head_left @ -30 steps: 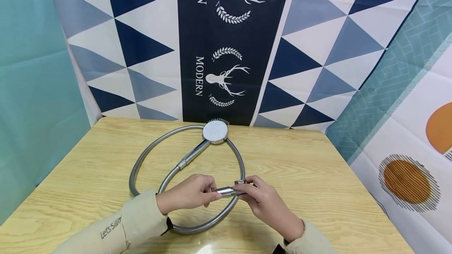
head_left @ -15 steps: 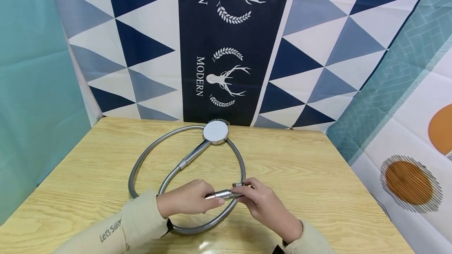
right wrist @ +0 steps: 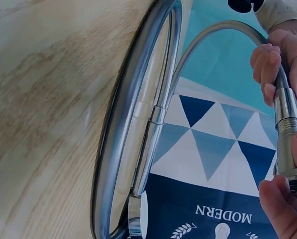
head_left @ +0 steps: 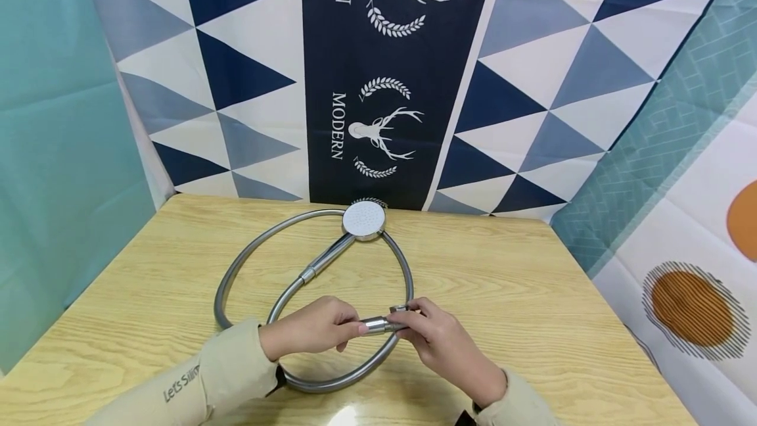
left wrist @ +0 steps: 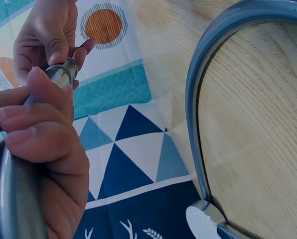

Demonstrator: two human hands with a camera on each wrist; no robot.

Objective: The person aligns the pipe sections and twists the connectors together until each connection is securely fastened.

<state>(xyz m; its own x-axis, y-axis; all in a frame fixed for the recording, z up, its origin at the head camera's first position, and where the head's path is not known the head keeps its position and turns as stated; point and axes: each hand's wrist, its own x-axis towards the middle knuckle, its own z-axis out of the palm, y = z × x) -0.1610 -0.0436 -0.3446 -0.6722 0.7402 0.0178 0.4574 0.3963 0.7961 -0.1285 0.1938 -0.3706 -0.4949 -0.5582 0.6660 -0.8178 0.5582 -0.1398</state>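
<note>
Spanning the gap between two hands, a metal fitting (right wrist: 286, 154) and the silver collar (right wrist: 286, 103) of a grey hose (head_left: 331, 386) are held end to end above the wooden table (head_left: 503, 275). Fine ridged rings are seen where the two pieces meet. The collar is placed just beyond the fingers of the left hand (head_left: 316, 327), on the side toward the right hand; the hose close behind it is gripped by the left hand, whose fingers are curled round it. The fitting is pinched by the right hand (head_left: 437, 340), with bent thumb and fingers parted only by the width of the piece, and its dark, ribbed end is left showing beside the fingertips. Beneath and beyond the hands, the rest of the hose is laid in wide loops on the tabletop. Near the far edge, well apart from both hands, the round shower head (head_left: 363, 219) is set with its pale face showing, and its handle (head_left: 332, 255) is slanted back toward the left hand. Beige sleeves (head_left: 177, 386) are worn on both arms. The table is backed by a cloth (head_left: 378, 58) patterned with triangles and a dark central band.
</note>
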